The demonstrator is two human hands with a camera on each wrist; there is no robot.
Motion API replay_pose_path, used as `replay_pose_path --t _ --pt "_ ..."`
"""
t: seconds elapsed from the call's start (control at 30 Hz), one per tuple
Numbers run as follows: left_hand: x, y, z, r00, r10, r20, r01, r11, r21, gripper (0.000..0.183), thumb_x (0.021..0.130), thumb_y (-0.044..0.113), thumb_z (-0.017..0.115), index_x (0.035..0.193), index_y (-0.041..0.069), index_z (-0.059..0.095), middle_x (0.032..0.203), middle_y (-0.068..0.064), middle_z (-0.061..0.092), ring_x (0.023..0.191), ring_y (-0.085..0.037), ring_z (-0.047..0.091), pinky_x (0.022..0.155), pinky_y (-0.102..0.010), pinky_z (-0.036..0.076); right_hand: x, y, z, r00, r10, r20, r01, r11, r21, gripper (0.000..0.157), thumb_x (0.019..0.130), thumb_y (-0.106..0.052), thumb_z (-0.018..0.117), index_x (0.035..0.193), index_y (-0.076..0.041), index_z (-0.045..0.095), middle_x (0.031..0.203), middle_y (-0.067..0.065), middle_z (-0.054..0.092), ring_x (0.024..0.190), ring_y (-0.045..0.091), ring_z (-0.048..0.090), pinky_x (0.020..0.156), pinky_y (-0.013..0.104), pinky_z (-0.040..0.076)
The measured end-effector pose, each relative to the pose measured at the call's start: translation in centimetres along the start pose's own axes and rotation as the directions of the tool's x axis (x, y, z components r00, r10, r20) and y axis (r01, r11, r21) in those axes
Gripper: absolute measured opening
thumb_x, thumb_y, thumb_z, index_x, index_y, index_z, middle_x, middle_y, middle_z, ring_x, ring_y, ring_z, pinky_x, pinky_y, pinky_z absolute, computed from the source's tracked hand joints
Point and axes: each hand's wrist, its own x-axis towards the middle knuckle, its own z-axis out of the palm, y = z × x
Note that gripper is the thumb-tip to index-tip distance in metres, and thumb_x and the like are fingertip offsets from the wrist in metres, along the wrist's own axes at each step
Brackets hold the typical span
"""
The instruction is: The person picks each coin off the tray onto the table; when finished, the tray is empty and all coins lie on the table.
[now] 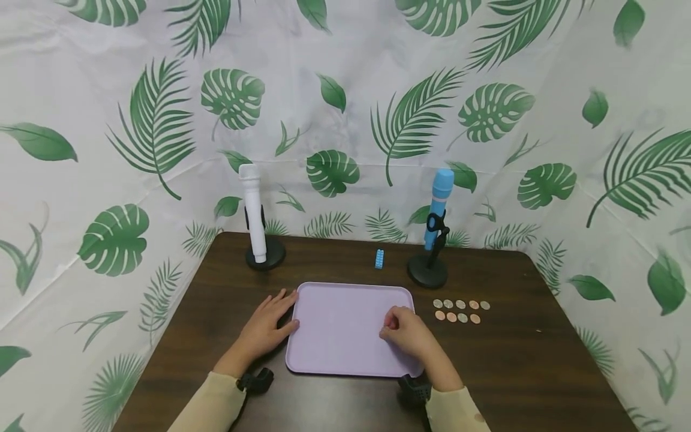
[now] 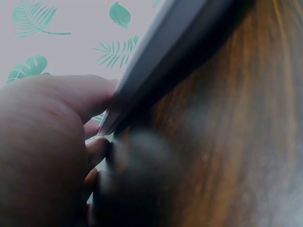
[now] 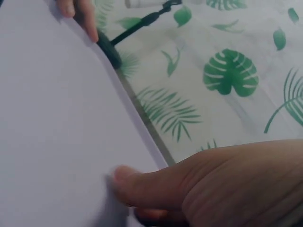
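Observation:
A light purple tray lies on the dark wooden table. My left hand rests at the tray's left side, its fingers stretched out. In the left wrist view its thumb touches the tray's rim. Over the right part of the tray is my right hand, with its fingers curled and the thumb near the index finger. In the right wrist view the thumb is low over the tray's surface; whether anything is between the fingertips is hidden. Several copper and silver coins lie in two rows right of the tray.
Behind the tray lies a small blue studded block. A white microphone on a black stand is at the back left, a blue microphone on another at the back right. A leaf-patterned cloth hangs behind the table.

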Motion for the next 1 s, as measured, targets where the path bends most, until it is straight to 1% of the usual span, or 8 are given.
replay_pose_path --t 0.2,0.33,0.43,0.53,0.63,0.7,0.77,1.0 --pt "0.6 0.5 0.5 1.000 -0.014 0.016 0.014 1.000 -0.009 0.074 0.105 0.044 0.068 0.169 0.018 0.042 0.176 -0.002 0.040 0.170 -0.031 0.024 0.140 -0.059 0.011 -0.3 2.2 -3.5 0.990 0.094 -0.106 -0.068 0.971 0.228 0.018 0.095 -0.019 0.086 0.100 -0.010 0.072 0.080 0.001 0.063 0.062 0.015 0.053 0.051 0.026 0.045" --pt "0.7 0.8 0.7 1.000 0.005 0.008 -0.005 1.000 -0.009 0.073 0.105 0.043 0.068 0.169 0.017 0.043 0.175 -0.003 0.042 0.169 -0.033 0.026 0.139 -0.060 0.013 -1.4 5.1 -7.7 0.942 0.178 -0.285 -0.101 0.959 0.264 0.032 0.096 -0.034 0.086 0.105 -0.006 0.077 0.084 0.002 0.068 0.070 0.015 0.057 0.057 0.026 0.048" --pt "0.7 0.9 0.8 1.000 0.014 0.018 -0.014 1.000 -0.003 0.073 0.106 0.043 0.068 0.169 0.016 0.043 0.175 -0.004 0.042 0.169 -0.034 0.027 0.139 -0.061 0.014 -3.0 8.1 -10.4 0.869 0.257 -0.423 -0.152 0.952 0.265 0.041 0.095 -0.044 0.085 0.109 -0.006 0.078 0.086 0.001 0.072 0.073 0.014 0.061 0.060 0.026 0.050" --pt "0.6 0.9 0.7 1.000 0.017 0.019 -0.016 1.000 -0.010 0.073 0.105 0.042 0.069 0.169 0.015 0.043 0.175 -0.005 0.042 0.169 -0.035 0.027 0.139 -0.062 0.013 -4.9 11.2 -12.3 0.761 0.369 -0.534 -0.223 0.921 0.318 0.043 0.097 -0.045 0.083 0.115 -0.006 0.079 0.084 -0.004 0.073 0.067 0.013 0.063 0.057 0.026 0.051" --pt "0.5 0.8 0.4 1.000 0.019 0.012 -0.019 1.000 -0.003 0.073 0.105 0.042 0.068 0.168 0.015 0.043 0.175 -0.005 0.042 0.169 -0.035 0.027 0.139 -0.062 0.013 -6.5 13.7 -13.6 0.649 0.514 -0.561 -0.287 0.848 0.446 0.043 0.098 -0.045 0.082 0.117 -0.006 0.077 0.076 -0.009 0.070 0.060 0.012 0.063 0.050 0.028 0.050" --pt "0.5 0.7 0.3 1.000 0.020 0.009 -0.020 1.000 0.007 0.073 0.106 0.043 0.068 0.169 0.015 0.043 0.175 -0.005 0.042 0.169 -0.035 0.027 0.139 -0.062 0.014 -7.1 14.9 -14.0 0.617 0.562 -0.551 -0.299 0.815 0.497 0.043 0.099 -0.042 0.082 0.118 -0.003 0.076 0.072 -0.012 0.069 0.058 0.011 0.062 0.048 0.029 0.050" --pt "0.4 0.6 0.1 1.000 0.016 0.009 -0.016 1.000 0.008 0.073 0.106 0.043 0.068 0.169 0.015 0.043 0.175 -0.004 0.042 0.169 -0.034 0.026 0.139 -0.061 0.013 -7.2 15.6 -14.0 0.613 0.590 -0.526 -0.321 0.794 0.516 0.046 0.099 -0.042 0.082 0.121 -0.002 0.075 0.071 -0.012 0.069 0.058 0.011 0.062 0.048 0.031 0.051" --pt "-0.1 0.4 0.3 1.000 0.004 -0.006 -0.003 1.000 0.003 0.073 0.105 0.042 0.069 0.168 0.015 0.044 0.174 -0.005 0.043 0.168 -0.036 0.028 0.138 -0.064 0.015 -6.3 15.5 -13.6 0.695 0.483 -0.533 -0.448 0.871 0.205 0.054 0.100 -0.047 0.078 0.119 0.003 0.076 0.088 0.011 0.077 0.073 0.021 0.065 0.059 0.032 0.048"
